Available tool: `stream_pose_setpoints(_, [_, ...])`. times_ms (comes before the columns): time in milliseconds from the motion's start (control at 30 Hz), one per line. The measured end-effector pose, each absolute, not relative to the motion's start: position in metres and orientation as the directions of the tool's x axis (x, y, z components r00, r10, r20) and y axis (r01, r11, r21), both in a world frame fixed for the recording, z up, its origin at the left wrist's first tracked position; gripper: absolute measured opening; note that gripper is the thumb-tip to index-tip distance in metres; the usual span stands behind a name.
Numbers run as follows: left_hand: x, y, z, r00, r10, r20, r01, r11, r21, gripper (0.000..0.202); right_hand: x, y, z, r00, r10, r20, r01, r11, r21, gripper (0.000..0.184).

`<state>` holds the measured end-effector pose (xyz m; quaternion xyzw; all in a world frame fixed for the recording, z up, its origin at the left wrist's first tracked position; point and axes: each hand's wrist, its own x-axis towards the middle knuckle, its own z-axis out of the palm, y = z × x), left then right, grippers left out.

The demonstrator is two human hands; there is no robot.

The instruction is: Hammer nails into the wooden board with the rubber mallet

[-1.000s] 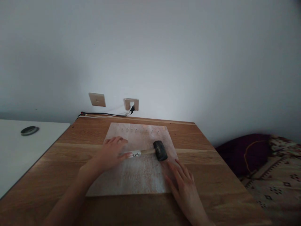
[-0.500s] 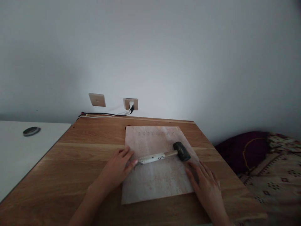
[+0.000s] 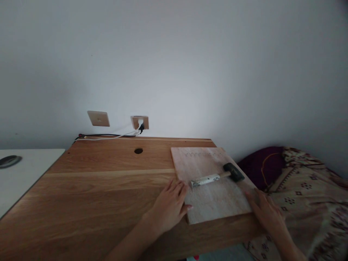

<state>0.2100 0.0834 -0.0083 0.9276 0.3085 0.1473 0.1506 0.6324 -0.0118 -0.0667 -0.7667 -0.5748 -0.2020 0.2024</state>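
A pale, roughly rectangular wooden board (image 3: pixel 212 204) lies on the right part of the wooden table. On top of it rests a rubber mallet (image 3: pixel 208 179), its black head to the right and its whitish, worn handle pointing left. My left hand (image 3: pixel 170 204) holds the board's left edge near the handle's end, thumb by the near corner. At the opposite edge, my right hand (image 3: pixel 268 214) grips the board near its right front corner, thumb on top and the other fingers partly hidden. Several small nails or marks (image 3: pixel 202 154) run in a row along the board's far side, too blurred to tell.
A round hole (image 3: pixel 138 150) is in the tabletop (image 3: pixel 103 195). Cables (image 3: pixel 114 137) run along the back edge to a wall socket (image 3: pixel 140 123). At left is a white surface with a dark round object (image 3: pixel 10 161). Patterned fabric (image 3: pixel 304 181) lies beyond the right edge.
Between my two hands the board has slid rightward with the mallet on it, uncovering the table hole. The camera view has shifted a little to the right.
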Motion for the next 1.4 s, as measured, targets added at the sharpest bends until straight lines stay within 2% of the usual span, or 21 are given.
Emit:
stream_pose_setpoints(100, [0.213, 0.078, -0.016, 0.756, 0.633, 0.169, 0.569, -0.762, 0.309, 0.061, 0.643, -0.012, -0.068, 0.192, 0.871, 0.453, 0.978, -0.209, -0.012, 0.043])
stream_pose_setpoints(267, [0.203, 0.077, -0.02, 0.73, 0.659, 0.181, 0.627, -0.751, 0.207, 0.064, 0.629, -0.01, -0.061, 0.151, 0.884, 0.442, 0.984, -0.176, 0.014, 0.041])
stream_pose_setpoints(467, [0.14, 0.077, -0.012, 0.657, 0.727, 0.201, 0.724, -0.682, 0.099, 0.043, 0.569, -0.016, -0.065, -0.036, 0.872, 0.489, 0.999, 0.011, 0.053, 0.039])
stream_pose_setpoints(567, [0.095, 0.075, -0.005, 0.566, 0.805, 0.179, 0.804, -0.587, 0.097, 0.035, 0.525, -0.018, -0.067, -0.1, 0.865, 0.491, 0.995, 0.1, 0.026, 0.042])
stream_pose_setpoints(633, [0.065, 0.074, -0.002, 0.473, 0.873, 0.12, 0.867, -0.486, 0.11, 0.032, 0.494, -0.016, -0.065, -0.068, 0.869, 0.489, 0.995, 0.096, -0.034, 0.04])
stream_pose_setpoints(700, [0.038, 0.075, -0.002, 0.367, 0.927, 0.08, 0.92, -0.374, 0.115, 0.033, 0.465, -0.011, -0.058, -0.05, 0.886, 0.461, 0.992, 0.097, -0.08, 0.047])
stream_pose_setpoints(833, [0.005, 0.084, -0.009, 0.245, 0.954, 0.17, 0.961, -0.263, 0.089, 0.04, 0.425, 0.01, -0.043, -0.089, 0.878, 0.47, 0.988, 0.136, -0.066, 0.05])
stream_pose_setpoints(900, [-0.003, 0.091, -0.014, 0.265, 0.937, 0.226, 0.952, -0.291, 0.091, 0.039, 0.414, 0.021, -0.038, -0.101, 0.87, 0.483, 0.986, 0.153, -0.068, 0.051])
stream_pose_setpoints(967, [-0.006, 0.096, -0.017, 0.314, 0.91, 0.27, 0.931, -0.351, 0.099, 0.029, 0.41, 0.029, -0.035, -0.109, 0.868, 0.485, 0.982, 0.171, -0.084, 0.049])
stream_pose_setpoints(1167, [0.017, 0.086, -0.018, 0.461, 0.782, 0.42, 0.841, -0.536, 0.074, 0.009, 0.409, 0.031, -0.037, -0.07, 0.878, 0.474, 0.952, 0.201, -0.231, 0.043])
stream_pose_setpoints(1267, [0.049, 0.074, -0.014, 0.498, 0.759, 0.419, 0.802, -0.587, 0.111, 0.009, 0.409, 0.027, -0.039, -0.045, 0.874, 0.483, 0.952, 0.183, -0.243, 0.043])
stream_pose_setpoints(1400, [0.086, 0.062, -0.009, 0.535, 0.774, 0.337, 0.773, -0.61, 0.173, 0.008, 0.413, 0.023, -0.039, -0.065, 0.881, 0.469, 0.945, 0.205, -0.254, 0.042])
